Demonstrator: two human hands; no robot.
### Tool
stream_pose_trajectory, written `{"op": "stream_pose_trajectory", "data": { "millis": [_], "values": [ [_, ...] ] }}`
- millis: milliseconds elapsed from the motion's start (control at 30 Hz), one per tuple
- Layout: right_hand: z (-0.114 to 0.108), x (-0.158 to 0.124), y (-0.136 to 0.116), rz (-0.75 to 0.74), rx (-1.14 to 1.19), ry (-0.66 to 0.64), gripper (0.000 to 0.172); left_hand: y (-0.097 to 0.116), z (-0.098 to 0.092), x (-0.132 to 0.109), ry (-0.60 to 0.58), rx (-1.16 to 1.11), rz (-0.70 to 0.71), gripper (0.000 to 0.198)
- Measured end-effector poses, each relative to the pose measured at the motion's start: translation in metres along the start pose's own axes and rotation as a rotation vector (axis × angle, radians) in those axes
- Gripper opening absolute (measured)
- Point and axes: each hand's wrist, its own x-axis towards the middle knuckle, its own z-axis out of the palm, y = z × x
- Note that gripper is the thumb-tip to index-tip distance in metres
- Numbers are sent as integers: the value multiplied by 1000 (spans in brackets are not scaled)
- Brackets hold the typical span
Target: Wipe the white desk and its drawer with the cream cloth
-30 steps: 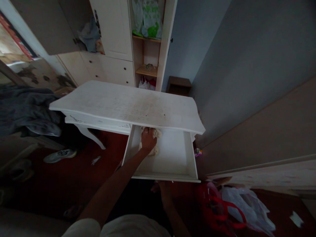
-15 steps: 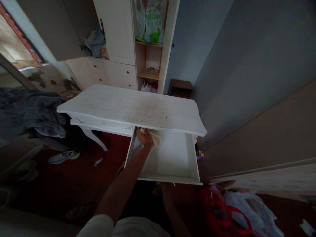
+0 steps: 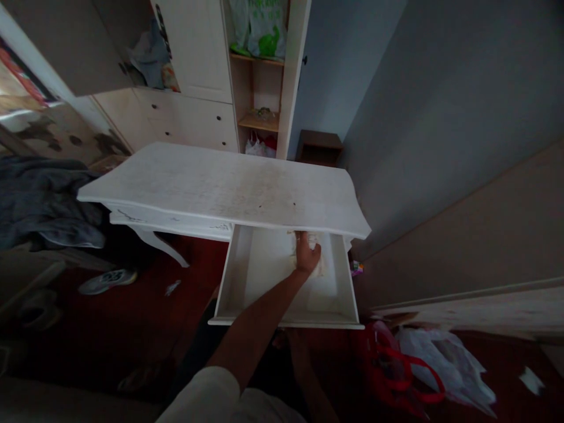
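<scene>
My left hand (image 3: 307, 255) reaches into the pulled-out drawer (image 3: 259, 270) of a white desk (image 3: 198, 173). Its fingers are closed on a pale cream cloth (image 3: 313, 239), pressed to the drawer's bottom near the back, right of the middle. Part of the cloth is hidden under the hand. Below the drawer's front edge, in deep shadow, is my right hand (image 3: 286, 341); its fingers are too dark and too covered to read. The desk top has a grey-brown smudged patch and two small dark specks.
Behind the desk stands a white wardrobe (image 3: 189, 123) with plastic bags (image 3: 267, 35) on a shelf. Dark clothing (image 3: 48, 200) is heaped at the left, above a shoe (image 3: 108, 281). A red bag (image 3: 385, 364) and a white plastic bag (image 3: 445, 364) lie on the floor at right.
My left hand has slid the cloth from the drawer's back left corner to the right across its bottom. The view has shifted slightly. My right hand stays below the drawer front.
</scene>
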Motion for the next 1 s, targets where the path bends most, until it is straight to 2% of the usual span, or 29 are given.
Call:
{"op": "stream_pose_trajectory", "data": {
  "millis": [67, 200, 333, 433, 533, 600, 767, 867, 1000],
  "values": [
    [1, -1, -1, -3, 8, 2, 60, 7, 14, -5, -41, -14, 32, 63],
    [5, -3, -1, -30, 5, 34, 64, 18, 39, -6, -238, -61, 104, 63],
    [7, -3, -5, -31, -1, 45, 65, 22, 47, 6, -280, -75, 86, 57],
    [8, -1, -9, -18, -2, 17, 68, 19, 39, 15, -408, -70, 77, 55],
    [8, -1, -13, 15, -3, 21, 69, 14, 24, 9, -545, -77, 93, 57],
    [7, -1, -14, 24, -3, 34, 66, 11, 13, -5, -666, -91, 109, 56],
    [8, -3, -13, 5, 24, 54, 63, 14, -11, -47, -1068, -119, 160, 46],
    [10, -2, -12, 11, 20, 53, 64, 20, -17, -59, -1268, -86, 149, 43],
    [12, -3, -11, 18, 33, 90, 64, 27, -19, -59, -1356, -42, 92, 40]
  ]
}}
